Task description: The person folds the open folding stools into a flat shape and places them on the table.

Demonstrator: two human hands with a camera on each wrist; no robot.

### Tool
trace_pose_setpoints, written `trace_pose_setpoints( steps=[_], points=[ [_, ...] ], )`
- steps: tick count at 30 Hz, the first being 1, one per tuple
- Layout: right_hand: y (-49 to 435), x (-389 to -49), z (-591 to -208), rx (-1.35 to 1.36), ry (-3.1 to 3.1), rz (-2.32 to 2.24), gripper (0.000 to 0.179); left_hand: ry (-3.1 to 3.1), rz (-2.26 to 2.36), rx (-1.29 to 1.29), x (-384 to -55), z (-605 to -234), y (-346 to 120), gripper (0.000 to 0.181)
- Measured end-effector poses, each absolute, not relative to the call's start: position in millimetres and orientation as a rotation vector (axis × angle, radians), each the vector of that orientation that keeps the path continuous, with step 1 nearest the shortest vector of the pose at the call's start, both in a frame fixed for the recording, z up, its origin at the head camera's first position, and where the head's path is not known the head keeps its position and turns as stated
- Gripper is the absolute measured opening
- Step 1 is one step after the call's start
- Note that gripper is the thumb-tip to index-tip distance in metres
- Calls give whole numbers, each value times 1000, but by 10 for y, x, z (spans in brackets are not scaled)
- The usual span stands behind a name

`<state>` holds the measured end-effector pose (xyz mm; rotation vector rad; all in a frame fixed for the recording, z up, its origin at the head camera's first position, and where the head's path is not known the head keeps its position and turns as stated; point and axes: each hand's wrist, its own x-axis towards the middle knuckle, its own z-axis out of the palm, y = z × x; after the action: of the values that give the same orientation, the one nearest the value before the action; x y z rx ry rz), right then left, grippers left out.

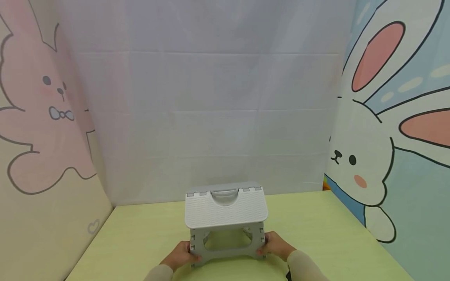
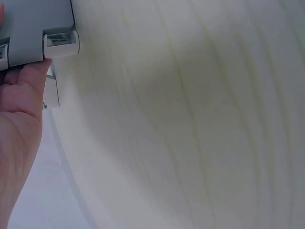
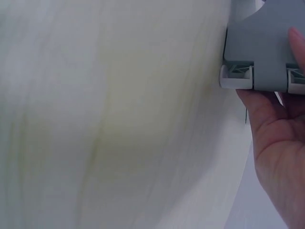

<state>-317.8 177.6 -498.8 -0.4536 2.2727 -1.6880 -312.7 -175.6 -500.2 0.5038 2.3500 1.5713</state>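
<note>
A folding step stool stands unfolded on the yellow-green table, its pale textured top tilted toward me in the head view and its grey legs below. A carry handle with a rounded cut-out shows near the top's far edge. At the lower left, my left hand grips the leg, thumb on the front face and fingers behind it. My right hand holds the opposite leg the same way. Both wrist views show a hinged grey leg edge, with the left fingers and the right fingers wrapped behind it.
The table runs back to a creased white sheet. A wall with a pink rabbit stands on the left, and one with a white rabbit on the right. A small dark object shows beside the right sleeve.
</note>
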Motion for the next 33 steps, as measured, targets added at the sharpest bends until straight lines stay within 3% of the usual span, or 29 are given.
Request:
trace_pose_setpoints(
  steps=[33],
  points=[
    [1761, -3153, -4991, -430, 2311, -1658, 32, 2397, 1553, 496, -3142, -5047, -1741, 35]
  ],
)
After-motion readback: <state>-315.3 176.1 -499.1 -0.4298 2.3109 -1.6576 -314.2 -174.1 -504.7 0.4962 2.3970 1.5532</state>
